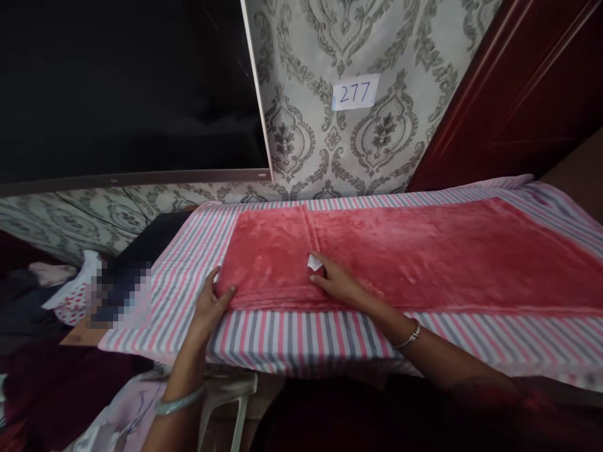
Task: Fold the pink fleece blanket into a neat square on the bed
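Red plush blanket [424,257] laid lengthwise on the desk, its left end doubled into a flat, layered panel. The open left hand [206,307] is set at the panel's near-left corner, thumb and fingers spread, apparently to steady the edge. The right hand [343,285] is placed at the panel's right edge, thumb and forefinger parted beside a small white tag [314,262]; whether its grip is closed on tag or fabric cannot be told. Full support is given by the flat surface, covered by a pink, grey and white striped cloth [292,339]. Beyond: damask-patterned wallpaper [384,135], white paper marked "277" [355,93]; far left, a large black-screened television [132,88]; far right, a glossy dark-red wooden panel [509,94].
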`<control>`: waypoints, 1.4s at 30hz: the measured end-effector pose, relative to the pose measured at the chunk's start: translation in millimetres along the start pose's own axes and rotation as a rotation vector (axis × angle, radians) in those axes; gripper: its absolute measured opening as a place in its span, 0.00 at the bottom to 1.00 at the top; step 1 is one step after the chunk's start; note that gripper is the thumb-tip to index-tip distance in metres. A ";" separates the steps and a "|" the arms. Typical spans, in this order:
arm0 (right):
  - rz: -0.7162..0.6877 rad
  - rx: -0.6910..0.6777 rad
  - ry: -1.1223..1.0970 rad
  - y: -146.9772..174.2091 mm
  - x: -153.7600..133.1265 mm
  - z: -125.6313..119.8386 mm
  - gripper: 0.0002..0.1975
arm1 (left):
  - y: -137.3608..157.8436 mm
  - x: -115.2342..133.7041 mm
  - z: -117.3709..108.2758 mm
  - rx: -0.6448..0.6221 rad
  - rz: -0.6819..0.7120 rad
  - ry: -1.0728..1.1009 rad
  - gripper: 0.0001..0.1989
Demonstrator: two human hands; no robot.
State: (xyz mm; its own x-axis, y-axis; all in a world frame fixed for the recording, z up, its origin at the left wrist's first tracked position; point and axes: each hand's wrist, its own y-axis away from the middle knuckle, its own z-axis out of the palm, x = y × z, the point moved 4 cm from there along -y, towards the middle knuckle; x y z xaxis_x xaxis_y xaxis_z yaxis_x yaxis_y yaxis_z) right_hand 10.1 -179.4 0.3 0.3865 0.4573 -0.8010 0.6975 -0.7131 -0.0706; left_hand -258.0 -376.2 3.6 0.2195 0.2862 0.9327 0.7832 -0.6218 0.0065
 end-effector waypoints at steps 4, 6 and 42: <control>-0.096 0.093 -0.207 3.2 -0.8 7.7 0.35 | 2.8 -2.0 -0.6 -0.041 -0.036 0.234 0.40; -0.092 0.085 -0.170 6.4 2.0 13.9 0.32 | 4.5 -4.2 -4.0 -0.041 -0.045 0.241 0.39; -0.219 -0.032 -0.283 18.4 6.7 29.3 0.19 | -137.6 165.9 215.0 -0.461 0.625 -0.761 0.22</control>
State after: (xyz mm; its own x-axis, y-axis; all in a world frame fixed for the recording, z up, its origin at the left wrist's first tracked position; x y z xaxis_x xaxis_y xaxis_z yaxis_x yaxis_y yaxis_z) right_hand 7.8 -205.0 -23.8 0.0463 0.4292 -0.9020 0.7653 -0.5956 -0.2441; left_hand -204.3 -86.3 79.9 0.9308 0.1023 0.3510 0.1492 -0.9828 -0.1090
